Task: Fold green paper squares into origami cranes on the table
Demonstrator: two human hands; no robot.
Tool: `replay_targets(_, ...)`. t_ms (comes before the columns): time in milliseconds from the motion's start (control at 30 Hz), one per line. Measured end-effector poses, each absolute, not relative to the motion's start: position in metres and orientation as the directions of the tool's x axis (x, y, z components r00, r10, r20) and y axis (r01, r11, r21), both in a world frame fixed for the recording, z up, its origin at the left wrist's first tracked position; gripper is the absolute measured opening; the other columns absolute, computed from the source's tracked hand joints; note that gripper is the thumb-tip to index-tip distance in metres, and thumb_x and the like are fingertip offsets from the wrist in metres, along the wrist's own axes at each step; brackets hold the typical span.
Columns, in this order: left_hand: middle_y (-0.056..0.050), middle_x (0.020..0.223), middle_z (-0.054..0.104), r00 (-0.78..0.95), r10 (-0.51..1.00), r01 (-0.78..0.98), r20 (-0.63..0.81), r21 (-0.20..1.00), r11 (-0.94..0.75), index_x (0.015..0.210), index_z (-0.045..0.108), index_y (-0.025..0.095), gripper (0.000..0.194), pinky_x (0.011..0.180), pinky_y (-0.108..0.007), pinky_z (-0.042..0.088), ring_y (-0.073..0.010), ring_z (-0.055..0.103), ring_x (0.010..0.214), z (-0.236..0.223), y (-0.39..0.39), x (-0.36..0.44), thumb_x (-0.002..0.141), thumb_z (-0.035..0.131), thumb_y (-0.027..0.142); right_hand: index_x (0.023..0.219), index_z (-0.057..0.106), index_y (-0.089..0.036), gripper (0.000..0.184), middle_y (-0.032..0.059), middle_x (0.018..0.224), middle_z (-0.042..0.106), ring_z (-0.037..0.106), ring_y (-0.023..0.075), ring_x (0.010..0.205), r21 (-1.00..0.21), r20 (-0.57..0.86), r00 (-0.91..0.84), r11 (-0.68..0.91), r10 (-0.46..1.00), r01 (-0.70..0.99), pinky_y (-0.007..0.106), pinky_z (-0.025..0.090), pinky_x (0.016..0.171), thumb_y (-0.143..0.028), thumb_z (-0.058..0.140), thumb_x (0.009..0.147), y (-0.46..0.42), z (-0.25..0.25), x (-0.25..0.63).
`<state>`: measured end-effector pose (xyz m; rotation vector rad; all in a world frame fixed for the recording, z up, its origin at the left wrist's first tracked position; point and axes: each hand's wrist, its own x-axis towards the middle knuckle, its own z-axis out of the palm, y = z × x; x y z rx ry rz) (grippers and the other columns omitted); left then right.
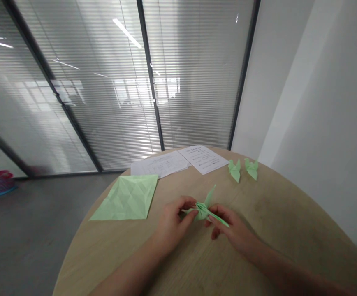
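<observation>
Both hands, left (175, 220) and right (235, 230), pinched a folded light-green paper figure (202, 210) above the round wooden tabletop (178, 271), thumbs and fingers closed on opposite sides; by appearance, its flaps were being shaped. That step called for one side steadied and the other creased. A creased light-green paper sheet (129, 197) lay to the left, white printed pages (203, 159) beyond, and two folded light-green paper figures (234, 170) far right. Nothing visibly obstructed the fingers.

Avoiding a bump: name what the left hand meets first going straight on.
The left hand would first meet the folded green paper it holds, then probably the right hand; depth is unclear.
</observation>
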<state>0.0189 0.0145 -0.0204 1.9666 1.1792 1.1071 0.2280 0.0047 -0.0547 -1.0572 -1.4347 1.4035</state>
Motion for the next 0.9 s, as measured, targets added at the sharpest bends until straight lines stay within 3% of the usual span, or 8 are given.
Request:
replay_targets(167,-0.005,0.096,0.080,0.327,0.852,0.430,0.408,0.739,-0.519,0.100,0.075,0.021,0.016,0.071,-0.028,0.055,-0.0193,0.073,0.087,-0.020,0.016,0.017,0.091,0.061,0.020,0.084,0.066,-0.023,0.050,0.0031,0.081,0.067,0.061,0.0194,0.069,-0.995,-0.044,-0.266,-0.066,0.963,-0.074,0.032,0.050,0.062,-0.072,0.069,0.080,0.008,-0.059,0.226)
replay_targets(367,-0.004,0.097,0.080,0.359,0.812,0.408,0.461,0.705,-0.581,0.100,0.074,0.021,0.017,0.075,-0.027,0.055,-0.0173,0.074,0.088,-0.022,0.017,0.016,0.091,0.061,0.015,0.080,0.062,-0.021,0.047,0.0004,0.075,0.066,0.058,0.0146,0.062,-0.970,-0.096,-0.320,-0.160,0.942,-0.182,0.030,0.049,0.063,-0.062,0.084,0.072,0.011,-0.057,0.226)
replay_targets(467,-0.004,0.099,0.079,0.378,0.803,0.401,0.461,0.700,-0.591,0.100,0.073,0.021,0.016,0.076,-0.027,0.056,-0.0170,0.073,0.090,-0.019,0.016,0.016,0.091,0.062,0.014,0.090,0.063,-0.022,0.047,0.0013,0.084,0.068,0.062,0.0173,0.072,-0.947,-0.111,-0.312,-0.196,0.943,-0.255,0.031,0.052,0.068,-0.051,0.091,0.067,0.010,-0.052,0.226)
replay_targets(633,-0.004,0.098,0.075,0.416,0.788,0.386,0.454,0.696,-0.605,0.098,0.069,0.021,0.011,0.075,-0.027,0.056,-0.0163,0.070,0.089,-0.014,0.014,0.016,0.091,0.064,0.014,0.115,0.063,-0.025,0.068,0.0022,0.094,0.071,0.065,0.0206,0.085,-0.920,-0.119,-0.301,-0.219,0.946,-0.325,0.033,0.053,0.073,-0.044,0.098,0.059,0.009,-0.050,0.227)
replay_targets(767,-0.003,0.097,0.071,0.459,0.774,0.403,0.436,0.674,-0.619,0.097,0.066,0.020,0.012,0.079,-0.030,0.056,-0.0173,0.067,0.089,-0.014,0.013,0.015,0.087,0.068,0.014,0.092,0.070,-0.019,0.049,0.0028,0.087,0.069,0.063,0.0188,0.081,-0.947,-0.072,-0.366,-0.179,0.928,-0.267,0.032,0.050,0.075,-0.049,0.096,0.062,0.010,-0.051,0.226)
replay_targets(900,-0.003,0.097,0.068,0.488,0.765,0.458,0.419,0.623,-0.634,0.099,0.063,0.021,0.019,0.080,-0.032,0.053,-0.0185,0.064,0.089,-0.011,0.010,0.015,0.083,0.069,0.012,0.078,0.066,-0.019,0.043,-0.0023,0.072,0.062,0.055,0.0143,0.069,-0.956,-0.040,-0.388,-0.149,0.921,-0.254,0.028,0.042,0.067,-0.047,0.095,0.064,0.008,-0.050,0.224)
